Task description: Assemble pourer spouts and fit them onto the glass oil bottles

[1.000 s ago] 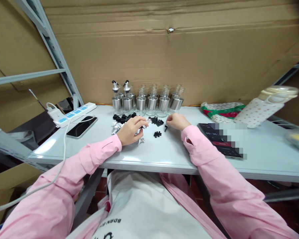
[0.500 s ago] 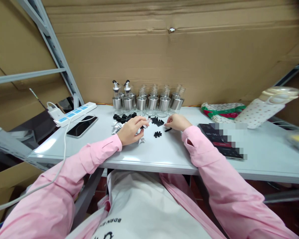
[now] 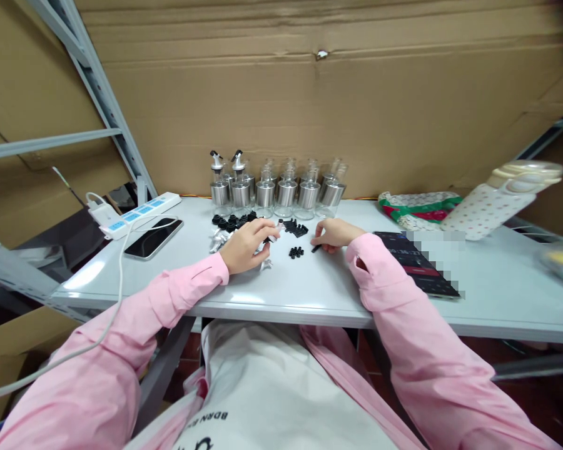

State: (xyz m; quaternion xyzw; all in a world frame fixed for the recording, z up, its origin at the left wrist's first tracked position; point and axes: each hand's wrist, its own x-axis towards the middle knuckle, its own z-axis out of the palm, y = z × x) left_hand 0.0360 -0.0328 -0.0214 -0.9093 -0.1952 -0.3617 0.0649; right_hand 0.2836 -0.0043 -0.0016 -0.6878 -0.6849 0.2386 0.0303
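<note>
My left hand (image 3: 247,247) is closed around a silver pourer spout (image 3: 276,230) with a black tip; most of it is hidden by the fingers. My right hand (image 3: 336,235) pinches a small flat black piece (image 3: 316,248) just above or against the tabletop, partly covered by the fingers. Between the hands lie several small black plugs (image 3: 296,252) in a cluster. Behind them is a group of black lever-like parts (image 3: 296,228). More silver spouts (image 3: 220,238) and black stoppers (image 3: 234,221) lie behind and beside my left hand.
Rows of glass bottles with metal sleeves (image 3: 286,194) stand at the back; two carry pourers (image 3: 238,160). At left are a phone (image 3: 154,238) and a power strip (image 3: 143,214). At right lie a dark-screened device (image 3: 415,264), a patterned cloth bag (image 3: 417,209) and a dotted tumbler (image 3: 488,209).
My right hand has shifted slightly right, its fingers now over the black piece, which shows less. My left hand stays in place around the spout.
</note>
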